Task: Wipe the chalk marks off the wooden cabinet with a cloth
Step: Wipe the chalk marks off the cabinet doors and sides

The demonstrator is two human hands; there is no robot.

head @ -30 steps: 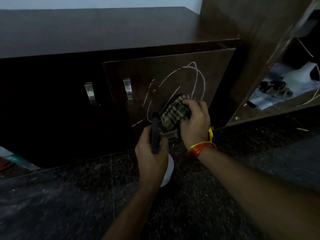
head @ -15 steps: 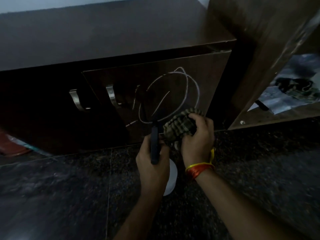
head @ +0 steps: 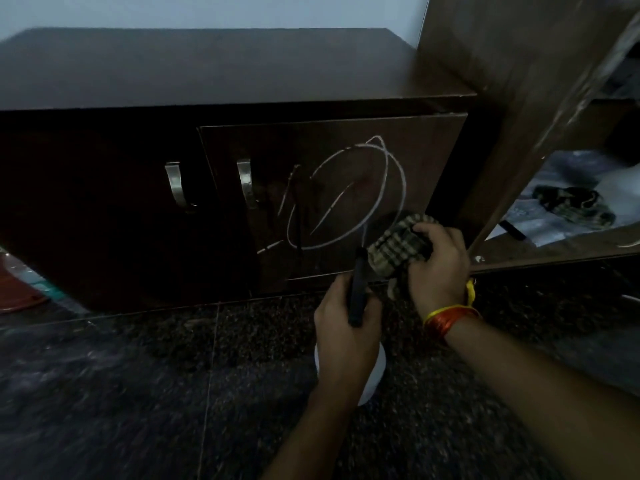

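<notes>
White chalk marks (head: 346, 192), looping ovals and slashes, cover the right door of the dark wooden cabinet (head: 242, 74). My right hand (head: 438, 268) grips a bunched checked cloth (head: 394, 245) near the door's lower right corner, just below the marks. My left hand (head: 346, 327) grips a white spray bottle (head: 372, 379) with a black trigger head (head: 358, 289), its nozzle pointing at the door. Whether the cloth touches the door I cannot tell.
Two metal handles (head: 175, 183) (head: 246, 181) sit left of the marks. A brown open shelf unit (head: 519, 116) stands at the right with papers and another checked cloth (head: 571, 206) inside. Dark speckled stone floor (head: 138, 393) lies below. A red object (head: 17, 292) lies far left.
My right hand with the cloth has dropped from over the chalk ovals to the door's lower right corner. The left hand kept the spray bottle in about the same place.
</notes>
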